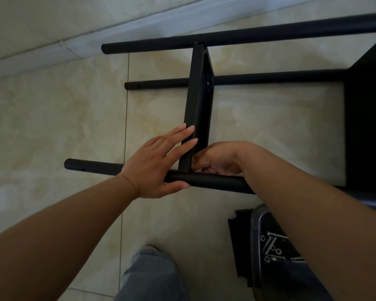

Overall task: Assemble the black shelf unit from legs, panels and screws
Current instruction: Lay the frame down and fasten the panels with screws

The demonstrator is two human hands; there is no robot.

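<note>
Pale marbled floor tiles (59,118), with a white baseboard (52,51) running along the wall at the top left. On the floor, lying on its side, the partly built black shelf unit: three round legs in view, the far leg (248,36) beside the baseboard, the middle leg (269,78) lower down near the tiles, and the near leg (213,183) closest to the viewer. Standing on edge between the far and near legs, a narrow black shelf panel (197,94); at the right edge of view, a second, larger black panel (369,127) joined to the same legs. Left hand (159,161) open, fingers straight and laid flat against the panel's lower end, thumb resting on the near leg. Right hand (217,159) tucked just behind the panel where it meets the near leg, fingers curled around something small and metallic, likely a screw, too hidden to tell for sure. At lower right, a clear plastic tray (258,235) holding loose screws and washers (271,246), set on another flat black panel piece (239,246). At the bottom centre, a knee in blue jeans (152,276).
</note>
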